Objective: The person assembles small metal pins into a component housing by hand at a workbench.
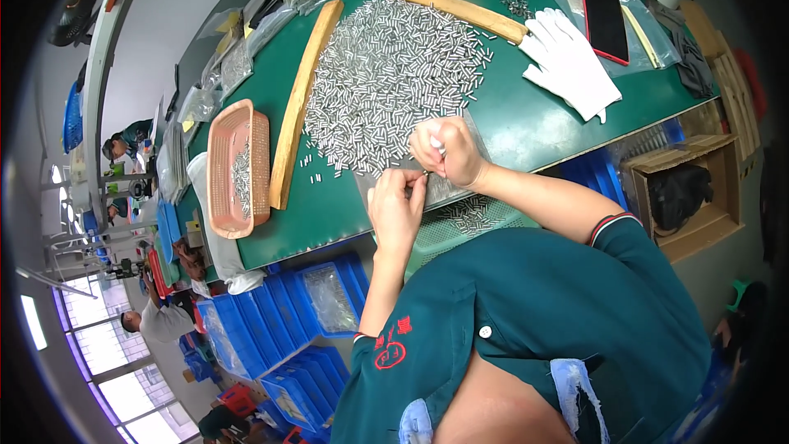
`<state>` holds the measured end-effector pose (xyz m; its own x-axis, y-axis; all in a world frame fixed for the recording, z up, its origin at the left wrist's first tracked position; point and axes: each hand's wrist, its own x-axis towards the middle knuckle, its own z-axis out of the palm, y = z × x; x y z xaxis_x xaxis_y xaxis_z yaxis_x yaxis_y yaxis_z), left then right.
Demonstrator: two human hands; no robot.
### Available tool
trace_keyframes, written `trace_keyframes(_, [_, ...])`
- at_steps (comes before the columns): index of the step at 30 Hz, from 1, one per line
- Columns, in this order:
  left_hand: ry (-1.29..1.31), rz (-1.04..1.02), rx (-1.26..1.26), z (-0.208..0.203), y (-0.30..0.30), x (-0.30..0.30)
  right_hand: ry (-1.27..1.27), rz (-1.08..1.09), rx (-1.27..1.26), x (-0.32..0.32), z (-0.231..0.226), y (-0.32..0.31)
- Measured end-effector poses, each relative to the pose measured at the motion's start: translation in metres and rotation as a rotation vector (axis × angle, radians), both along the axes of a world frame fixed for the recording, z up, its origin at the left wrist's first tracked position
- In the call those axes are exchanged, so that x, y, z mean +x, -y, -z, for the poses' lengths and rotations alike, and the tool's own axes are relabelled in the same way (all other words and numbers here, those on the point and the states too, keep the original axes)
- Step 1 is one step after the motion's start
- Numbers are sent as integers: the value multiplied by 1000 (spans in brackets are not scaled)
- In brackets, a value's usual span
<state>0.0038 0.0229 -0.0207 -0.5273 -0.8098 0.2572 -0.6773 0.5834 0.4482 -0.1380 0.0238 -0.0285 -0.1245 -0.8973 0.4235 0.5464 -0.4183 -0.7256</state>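
A large heap of small silvery metal pins point(386, 74) covers the middle of the green table point(501, 107). At its near edge, over a grey plate point(450, 189), my two hands work close together. My right hand point(450, 152) is closed in a fist around a tool with a white handle point(437, 145); its kind is hidden by the fingers. Just to the left, my left hand point(396, 207) is closed in a pinch, and whatever lies between thumb and forefinger is too small to make out. Below the hands, a green basket point(427, 240) holds more pins.
Two wooden strips point(306, 107) point(448, 8) flank the heap. To the left stands a pink basket point(218, 173) with pins. On the right lie white gloves point(571, 66) and a red-edged phone point(604, 23). Blue bins point(271, 312) stand below the table's edge.
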Motion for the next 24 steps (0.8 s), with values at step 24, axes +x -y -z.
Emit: trace_keyframes(24, [62,-26,123,-14,0,-5,184,-20,140,-3,-3,0])
